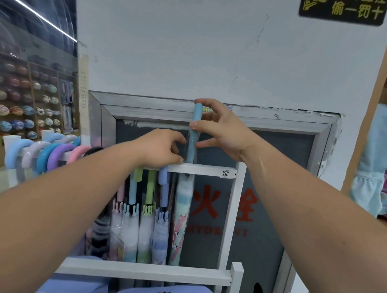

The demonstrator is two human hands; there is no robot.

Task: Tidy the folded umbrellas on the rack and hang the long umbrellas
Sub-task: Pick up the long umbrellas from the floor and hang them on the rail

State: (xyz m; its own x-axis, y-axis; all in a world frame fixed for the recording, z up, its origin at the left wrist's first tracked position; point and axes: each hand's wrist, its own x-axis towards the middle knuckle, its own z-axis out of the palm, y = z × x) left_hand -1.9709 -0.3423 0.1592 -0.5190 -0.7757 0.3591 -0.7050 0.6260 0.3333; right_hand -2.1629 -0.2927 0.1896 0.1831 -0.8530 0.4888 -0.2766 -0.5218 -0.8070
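Blue umbrella handle (196,113) is pinched by left grip (163,148) and right grip (223,130), just above the rack bar (206,169). I'd hook it squarely before releasing.

Long umbrella (182,204), blue handle, upright behind white rack bar (200,170), pastel striped canopy

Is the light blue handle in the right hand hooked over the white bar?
No, the light blue handle stands upright above the white bar, pinched by the right hand.
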